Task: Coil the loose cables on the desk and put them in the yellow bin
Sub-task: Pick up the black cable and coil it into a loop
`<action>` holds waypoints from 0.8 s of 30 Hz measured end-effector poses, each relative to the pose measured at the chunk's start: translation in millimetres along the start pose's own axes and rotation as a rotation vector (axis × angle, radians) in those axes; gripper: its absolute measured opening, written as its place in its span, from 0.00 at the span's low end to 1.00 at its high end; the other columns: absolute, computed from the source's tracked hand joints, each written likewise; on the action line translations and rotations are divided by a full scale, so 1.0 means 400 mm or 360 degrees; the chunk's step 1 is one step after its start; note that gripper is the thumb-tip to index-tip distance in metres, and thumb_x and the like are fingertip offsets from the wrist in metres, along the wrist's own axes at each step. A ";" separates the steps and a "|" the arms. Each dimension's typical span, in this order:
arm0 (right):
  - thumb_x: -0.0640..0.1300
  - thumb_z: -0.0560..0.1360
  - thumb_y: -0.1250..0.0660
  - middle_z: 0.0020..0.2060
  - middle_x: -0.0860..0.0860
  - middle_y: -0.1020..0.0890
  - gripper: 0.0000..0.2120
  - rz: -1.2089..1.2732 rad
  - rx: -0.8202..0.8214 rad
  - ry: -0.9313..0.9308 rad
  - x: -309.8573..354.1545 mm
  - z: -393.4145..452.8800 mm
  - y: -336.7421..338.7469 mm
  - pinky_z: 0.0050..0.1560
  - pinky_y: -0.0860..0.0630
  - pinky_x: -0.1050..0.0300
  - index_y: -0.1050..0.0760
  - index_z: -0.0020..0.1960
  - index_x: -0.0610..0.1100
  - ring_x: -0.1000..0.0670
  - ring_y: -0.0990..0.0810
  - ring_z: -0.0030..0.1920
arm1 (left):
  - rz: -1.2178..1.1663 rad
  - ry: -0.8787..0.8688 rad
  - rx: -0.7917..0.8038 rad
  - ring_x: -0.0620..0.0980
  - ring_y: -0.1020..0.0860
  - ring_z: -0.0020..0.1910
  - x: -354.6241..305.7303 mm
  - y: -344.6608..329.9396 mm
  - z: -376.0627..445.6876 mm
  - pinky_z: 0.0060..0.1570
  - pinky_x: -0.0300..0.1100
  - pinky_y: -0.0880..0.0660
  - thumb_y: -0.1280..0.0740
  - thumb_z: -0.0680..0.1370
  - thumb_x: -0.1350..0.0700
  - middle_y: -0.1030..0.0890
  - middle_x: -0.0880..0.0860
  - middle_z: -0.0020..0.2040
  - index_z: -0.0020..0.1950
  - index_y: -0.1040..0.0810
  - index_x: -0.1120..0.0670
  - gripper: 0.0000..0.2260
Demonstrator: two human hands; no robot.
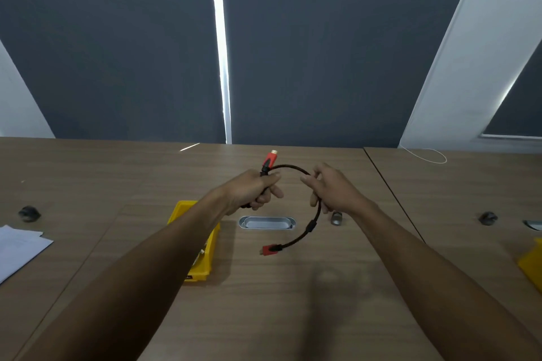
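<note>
A: Where is the cable [296, 168] right now?

B: Up off the desk [293, 287], between both hands. The left hand [252, 189] is closed round it just below the far red plug [269, 160], and the right hand [330, 190] has its fingers curled on the arc, with the rest hanging down to the near red plug [268, 250].

A: How do you think it handles?

B: Light, I'd say, but springy. It holds a wide round arc rather than drooping, so it probably resists tight loops (the braided-looking jacket should give decent grip).

A: Where should one hold it?

B: On the cord itself, close behind a plug, as the left hand does. The plugs are rigid lumps, and the dark bulge [311, 226] near the lower end likely won't bend either, so loops should fall around those.

A: And the bin [202, 261]?

B: Near left, mostly hidden under the left forearm. A loose coil may spring open, so keep it pinched until it's inside.
</note>
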State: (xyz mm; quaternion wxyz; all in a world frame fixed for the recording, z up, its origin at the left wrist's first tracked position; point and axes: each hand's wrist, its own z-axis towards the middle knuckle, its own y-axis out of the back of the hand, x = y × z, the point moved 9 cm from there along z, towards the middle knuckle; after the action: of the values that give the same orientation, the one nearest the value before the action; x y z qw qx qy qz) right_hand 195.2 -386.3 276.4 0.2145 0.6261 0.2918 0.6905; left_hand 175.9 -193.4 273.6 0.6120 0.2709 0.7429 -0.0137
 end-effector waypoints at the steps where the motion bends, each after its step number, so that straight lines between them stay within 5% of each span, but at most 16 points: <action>1: 0.56 0.83 0.35 0.33 0.45 0.14 0.14 0.0079 0.0032 0.0039 0.028 -0.007 -0.003 0.24 0.30 0.59 0.30 0.49 0.46 0.49 0.24 0.23 | -0.0048 0.0007 -0.0068 0.46 0.33 0.28 0.016 0.007 0.008 0.34 0.41 0.33 0.42 0.85 0.42 0.30 0.50 0.30 0.56 0.19 0.62 0.24; 10: 0.44 0.82 0.30 0.38 0.42 0.14 0.07 0.0244 0.0318 0.0358 0.146 -0.041 -0.058 0.33 0.23 0.54 0.22 0.49 0.41 0.49 0.21 0.29 | -0.0629 -0.0110 -0.0552 0.46 0.30 0.29 0.046 0.092 0.051 0.34 0.43 0.33 0.46 0.83 0.35 0.22 0.53 0.36 0.49 0.20 0.59 0.29; 16: 0.42 0.82 0.31 0.42 0.40 0.14 0.10 0.0138 0.0693 0.0269 0.098 -0.068 -0.136 0.37 0.21 0.52 0.20 0.49 0.35 0.48 0.19 0.32 | -0.1452 -0.0151 -0.0618 0.45 0.18 0.35 0.024 0.118 0.051 0.34 0.38 0.29 0.45 0.87 0.50 0.14 0.52 0.39 0.48 0.24 0.56 0.15; 22: 0.41 0.81 0.31 0.47 0.49 0.13 0.07 -0.0156 0.0880 0.0298 0.044 -0.090 -0.217 0.44 0.20 0.55 0.16 0.52 0.50 0.54 0.15 0.43 | -0.1757 -0.0252 -0.0334 0.45 0.26 0.29 -0.017 0.067 0.050 0.31 0.35 0.29 0.42 0.81 0.59 0.25 0.49 0.34 0.44 0.28 0.56 0.07; 24: 0.46 0.79 0.29 0.49 0.56 0.15 0.07 -0.0278 0.0845 0.0376 0.038 -0.082 -0.228 0.56 0.19 0.48 0.17 0.49 0.59 0.54 0.17 0.50 | -0.1717 -0.0221 -0.0342 0.43 0.30 0.26 -0.018 0.057 0.044 0.30 0.35 0.31 0.39 0.80 0.58 0.29 0.47 0.31 0.44 0.25 0.55 0.06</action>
State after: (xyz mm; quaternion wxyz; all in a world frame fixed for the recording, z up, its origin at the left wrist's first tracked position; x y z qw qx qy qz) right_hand 154.7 -313.4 225.0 0.0665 0.5482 0.5377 0.6371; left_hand 202.4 -182.9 283.0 0.5899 -0.2137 0.7315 -0.2670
